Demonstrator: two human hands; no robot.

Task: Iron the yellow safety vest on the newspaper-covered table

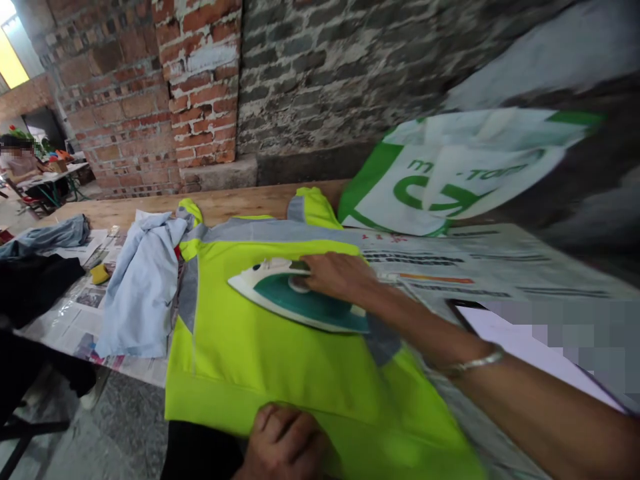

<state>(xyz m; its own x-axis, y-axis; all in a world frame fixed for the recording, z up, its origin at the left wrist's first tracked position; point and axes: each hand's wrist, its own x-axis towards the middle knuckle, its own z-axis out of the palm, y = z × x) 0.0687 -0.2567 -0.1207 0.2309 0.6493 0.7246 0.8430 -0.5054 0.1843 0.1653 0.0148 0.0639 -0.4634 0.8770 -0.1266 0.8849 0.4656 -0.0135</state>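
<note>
A neon yellow sweatshirt (pixel 230 360) with grey panels lies spread on the newspaper-covered table. My right hand (pixel 335 277) is wrapped round the handle of a steam iron (pixel 300 300), white and teal, whose pointed tip faces left. The iron's soleplate rests on the middle of the sweatshirt. At the bottom of the view, my left hand (pixel 285 440) is closed, with curled fingers at the sweatshirt's lower hem; its fingertips are hidden. A bracelet (pixel 475 362) circles my right wrist.
A light blue garment (pixel 143 287) lies left of the sweatshirt, with dark clothing (pixel 45 287) and a small yellow object (pixel 99 274) beyond. A white-and-green bag (pixel 440 173) stands against the brick wall. A tablet-like object (pixel 530 347) lies right. Someone (pixel 20 163) sits far left.
</note>
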